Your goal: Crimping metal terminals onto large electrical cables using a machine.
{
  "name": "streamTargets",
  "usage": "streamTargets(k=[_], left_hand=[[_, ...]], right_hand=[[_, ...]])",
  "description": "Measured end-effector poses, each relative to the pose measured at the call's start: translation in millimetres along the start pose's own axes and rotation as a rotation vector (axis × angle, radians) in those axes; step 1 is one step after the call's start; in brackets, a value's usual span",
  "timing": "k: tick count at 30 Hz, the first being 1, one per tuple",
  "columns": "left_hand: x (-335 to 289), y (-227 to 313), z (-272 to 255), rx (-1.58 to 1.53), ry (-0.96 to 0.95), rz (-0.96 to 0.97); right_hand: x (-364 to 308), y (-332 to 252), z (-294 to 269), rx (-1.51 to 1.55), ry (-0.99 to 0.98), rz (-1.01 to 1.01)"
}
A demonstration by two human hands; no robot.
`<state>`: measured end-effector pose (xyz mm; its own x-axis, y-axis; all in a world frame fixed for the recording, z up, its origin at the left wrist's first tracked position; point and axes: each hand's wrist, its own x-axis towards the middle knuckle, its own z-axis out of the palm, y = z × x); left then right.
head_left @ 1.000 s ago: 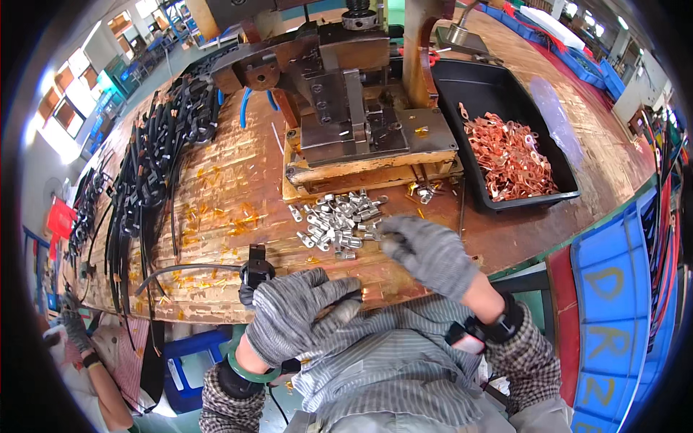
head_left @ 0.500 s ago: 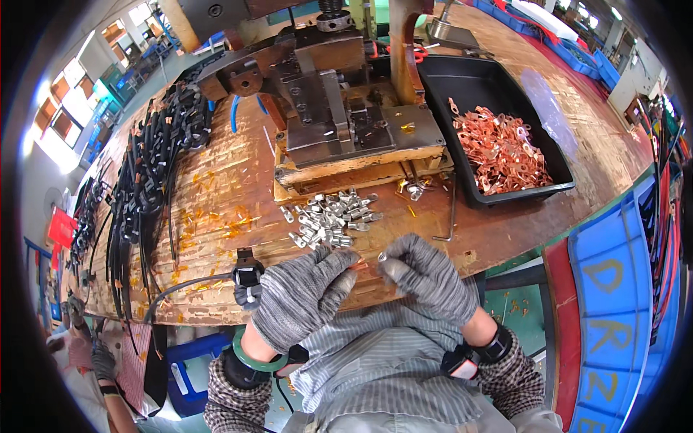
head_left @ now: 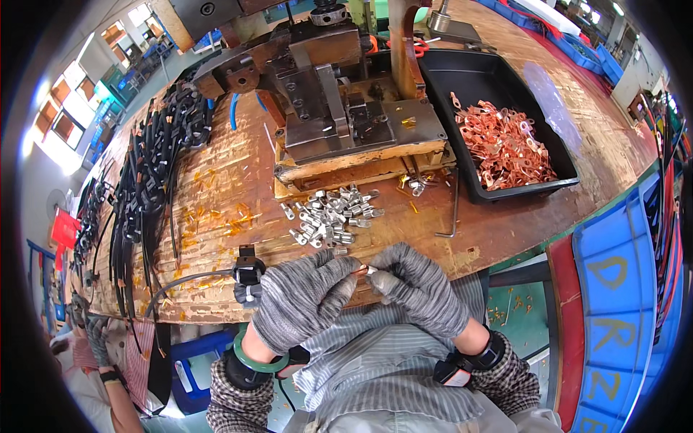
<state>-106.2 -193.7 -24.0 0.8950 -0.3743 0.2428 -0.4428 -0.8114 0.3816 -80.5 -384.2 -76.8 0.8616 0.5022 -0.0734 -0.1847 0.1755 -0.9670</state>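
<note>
Pinching what looks like a silver lug near the front of the bench, I have my right hand's thumb and fingertips closed narrow, just a bright bit showing. My left hand's thumb and fingers are drawn together on a small copper end facing it; whether the two parts touch, I can't tell. Pieces this small probably leave room for fingertips only. The glove hides the left palm, but a black connector with a grey cable sits just beside it. Ahead, a loose pile of silver lugs lies before the press, likely for easy reach. Rightward, a black tray walls in copper lugs, presumably against scattering; black cables lie heaped at left.
</note>
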Motion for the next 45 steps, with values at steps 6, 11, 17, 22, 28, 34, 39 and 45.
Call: streamTargets(k=[6, 11, 17, 22, 28, 34, 39, 45], left_hand=[[2.0, 4.4, -1.0, 0.015, -0.014, -0.023], [2.6, 3.1, 4.1, 0.024, 0.079, 0.062], [5.0, 6.2, 3.8, 0.105, 0.031, 0.042], [5.7, 6.6, 4.4, 0.166, 0.024, 0.044], [3.4, 1.4, 9.5, 0.208, 0.087, 0.124], [3.7, 1.5, 5.6, 0.057, 0.008, 0.030], [5.4, 0.3, 8.9, -0.113, 0.077, 0.038], [3.0, -2.1, 7.7, -0.049, 0.001, 0.027]], right_hand=[[0.3, 0.4, 0.7, 0.356, 0.022, 0.151], [0.7, 11.5, 4.1, 0.612, 0.010, 0.193], [3.5, 14.8, 2.0, 0.697, 0.000, 0.215], [5.1, 12.4, -2.1, 0.677, -0.030, 0.217], [5.8, 1.0, -3.6, 0.454, 0.043, 0.256], [3.1, -0.3, -4.1, 0.359, 0.045, 0.132], [2.9, 3.6, -5.6, 0.417, 0.038, 0.138], [3.4, 6.0, -3.5, 0.530, 0.043, 0.243]])
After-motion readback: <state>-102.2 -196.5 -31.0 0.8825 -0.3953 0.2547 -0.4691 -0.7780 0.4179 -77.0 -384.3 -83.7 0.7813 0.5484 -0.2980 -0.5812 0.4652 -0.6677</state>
